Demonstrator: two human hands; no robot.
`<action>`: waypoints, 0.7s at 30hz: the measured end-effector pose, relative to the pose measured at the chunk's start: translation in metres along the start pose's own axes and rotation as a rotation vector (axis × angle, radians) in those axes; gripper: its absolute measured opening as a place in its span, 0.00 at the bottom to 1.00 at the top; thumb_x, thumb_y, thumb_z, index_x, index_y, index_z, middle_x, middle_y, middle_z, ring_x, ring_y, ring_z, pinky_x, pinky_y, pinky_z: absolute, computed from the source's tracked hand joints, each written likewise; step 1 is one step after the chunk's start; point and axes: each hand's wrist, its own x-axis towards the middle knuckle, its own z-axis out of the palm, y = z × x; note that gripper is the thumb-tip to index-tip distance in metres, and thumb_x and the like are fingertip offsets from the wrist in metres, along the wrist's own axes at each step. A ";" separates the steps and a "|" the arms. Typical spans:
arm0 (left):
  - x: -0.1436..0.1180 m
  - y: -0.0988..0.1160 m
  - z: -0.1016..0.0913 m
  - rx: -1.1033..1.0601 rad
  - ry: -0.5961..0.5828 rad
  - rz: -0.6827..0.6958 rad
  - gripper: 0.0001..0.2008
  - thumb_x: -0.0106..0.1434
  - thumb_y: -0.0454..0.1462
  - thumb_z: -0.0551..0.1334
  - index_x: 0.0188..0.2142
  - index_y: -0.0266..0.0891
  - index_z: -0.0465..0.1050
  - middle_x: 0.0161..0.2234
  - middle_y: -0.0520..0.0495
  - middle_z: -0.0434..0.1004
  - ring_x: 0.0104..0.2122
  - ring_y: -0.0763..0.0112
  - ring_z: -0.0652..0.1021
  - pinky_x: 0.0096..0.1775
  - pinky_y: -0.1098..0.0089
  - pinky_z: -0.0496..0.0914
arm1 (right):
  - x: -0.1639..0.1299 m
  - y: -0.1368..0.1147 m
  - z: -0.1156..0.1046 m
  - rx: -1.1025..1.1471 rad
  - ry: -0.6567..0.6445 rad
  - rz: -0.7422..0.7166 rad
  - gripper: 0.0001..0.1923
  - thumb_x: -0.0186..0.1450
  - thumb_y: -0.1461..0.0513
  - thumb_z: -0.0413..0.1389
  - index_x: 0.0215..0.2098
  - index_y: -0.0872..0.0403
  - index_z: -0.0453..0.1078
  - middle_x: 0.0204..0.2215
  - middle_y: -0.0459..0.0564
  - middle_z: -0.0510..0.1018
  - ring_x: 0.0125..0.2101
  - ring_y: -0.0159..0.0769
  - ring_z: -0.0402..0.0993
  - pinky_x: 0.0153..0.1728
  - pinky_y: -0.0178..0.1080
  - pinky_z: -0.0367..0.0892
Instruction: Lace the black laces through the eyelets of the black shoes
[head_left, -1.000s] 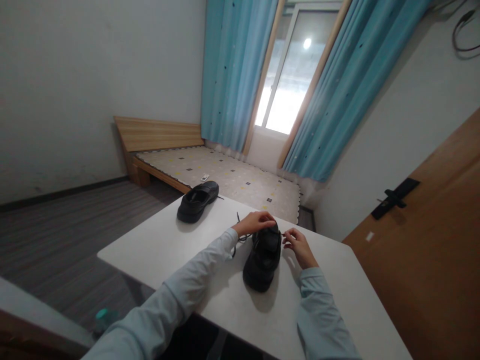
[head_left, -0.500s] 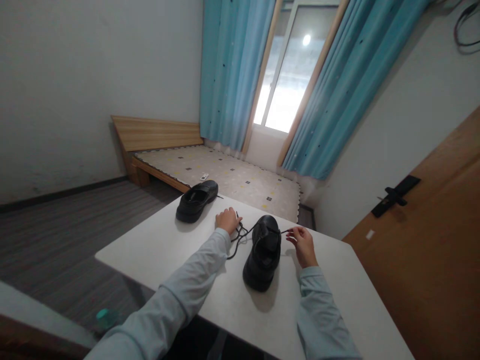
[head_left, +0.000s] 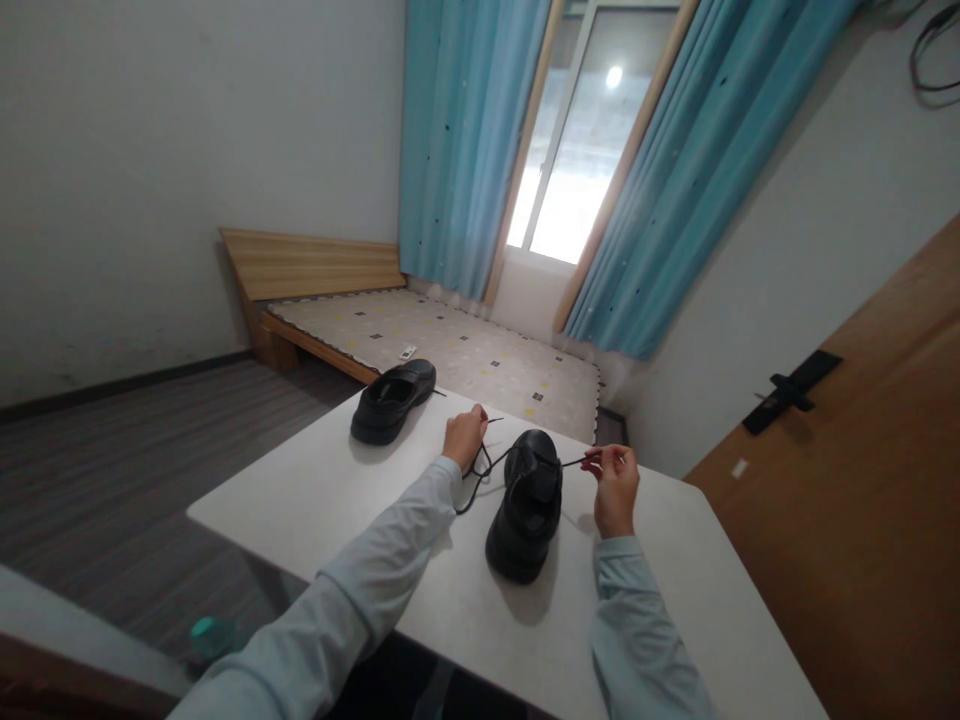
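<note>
Fingertips of the right hand (head_left: pixel 615 487) pinch one end of a black shoelace (head_left: pixel 495 463); the left hand (head_left: pixel 463 436) grips the other end; the lace runs through a black shoe (head_left: pixel 526 505) between them on the white table (head_left: pixel 315 500); a second shoe (head_left: pixel 393 399) sits well apart.

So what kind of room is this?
Probably a bedroom: a low wooden bed stands by the wall, blue curtains frame a window, and a wooden door is on the right.
</note>
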 end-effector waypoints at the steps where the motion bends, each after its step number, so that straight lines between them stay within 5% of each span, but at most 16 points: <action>1: 0.000 0.002 -0.002 -0.100 0.024 0.032 0.10 0.63 0.36 0.55 0.44 0.39 0.67 0.35 0.45 0.78 0.38 0.65 0.76 0.43 0.66 0.65 | -0.002 -0.003 0.003 -0.013 -0.015 -0.018 0.14 0.58 0.50 0.56 0.30 0.50 0.59 0.26 0.43 0.73 0.24 0.30 0.69 0.26 0.36 0.67; 4: -0.002 0.013 -0.008 -0.435 0.042 0.103 0.11 0.61 0.33 0.56 0.44 0.39 0.68 0.35 0.48 0.79 0.35 0.70 0.78 0.41 0.71 0.68 | -0.007 -0.010 0.010 -0.059 -0.055 -0.059 0.13 0.59 0.51 0.55 0.30 0.51 0.60 0.28 0.45 0.72 0.25 0.30 0.68 0.26 0.35 0.66; 9: -0.016 0.035 -0.013 -0.771 -0.093 0.188 0.10 0.60 0.38 0.57 0.37 0.36 0.73 0.31 0.48 0.79 0.30 0.72 0.79 0.37 0.74 0.71 | -0.015 -0.013 0.018 -0.188 -0.115 -0.116 0.11 0.59 0.53 0.55 0.30 0.52 0.65 0.29 0.46 0.69 0.29 0.32 0.67 0.30 0.34 0.66; 21: -0.031 0.054 -0.010 -0.704 -0.121 0.410 0.11 0.59 0.40 0.59 0.37 0.39 0.77 0.36 0.49 0.80 0.38 0.69 0.77 0.42 0.72 0.67 | -0.016 -0.005 0.021 -0.237 -0.168 -0.144 0.12 0.58 0.54 0.57 0.29 0.55 0.69 0.27 0.47 0.73 0.30 0.34 0.68 0.31 0.36 0.64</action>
